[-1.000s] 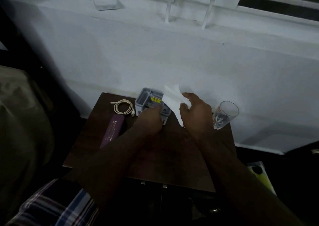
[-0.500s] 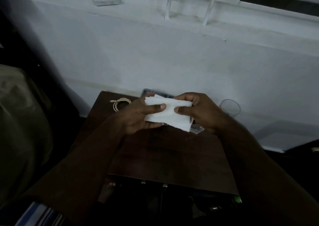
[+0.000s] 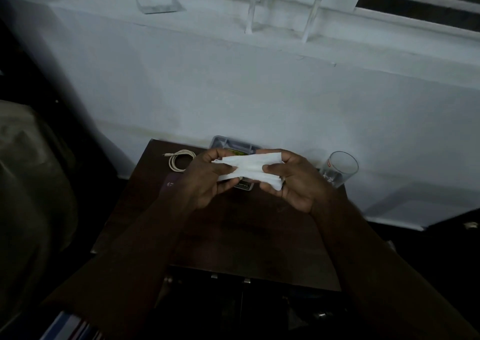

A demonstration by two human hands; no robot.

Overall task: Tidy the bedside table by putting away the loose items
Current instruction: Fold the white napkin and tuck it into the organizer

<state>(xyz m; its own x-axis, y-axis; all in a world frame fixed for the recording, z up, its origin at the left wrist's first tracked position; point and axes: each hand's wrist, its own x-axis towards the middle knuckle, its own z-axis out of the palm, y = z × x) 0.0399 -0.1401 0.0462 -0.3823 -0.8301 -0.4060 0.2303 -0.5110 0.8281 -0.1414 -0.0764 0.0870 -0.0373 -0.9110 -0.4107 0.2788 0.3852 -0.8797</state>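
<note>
Dim light falls on a dark wooden bedside table point(image 3: 233, 230) pushed against a pale white wall point(image 3: 233, 85), with a window sill and white bars above. Over the middle of the tabletop, both hands hold a folded white tissue point(image 3: 250, 168) stretched flat between them. The left hand point(image 3: 207, 181) pinches the tissue's left end, thumb on top and fingers curled beneath; the right hand point(image 3: 293, 181) grips the right end in the same way, thumb pressed onto the paper. Behind the hands, against the wall, sits a grey compartmented organiser tray point(image 3: 228, 143), mostly hidden by the tissue and knuckles. A coiled white cable point(image 3: 180, 159) lies on the table's far left part, near the tray, and a purple flat item point(image 3: 168, 184) shows just beside the left wrist, its shape hard to make out. An empty clear drinking glass point(image 3: 339, 168) stands at the table's far right corner, apart from the right hand.
</note>
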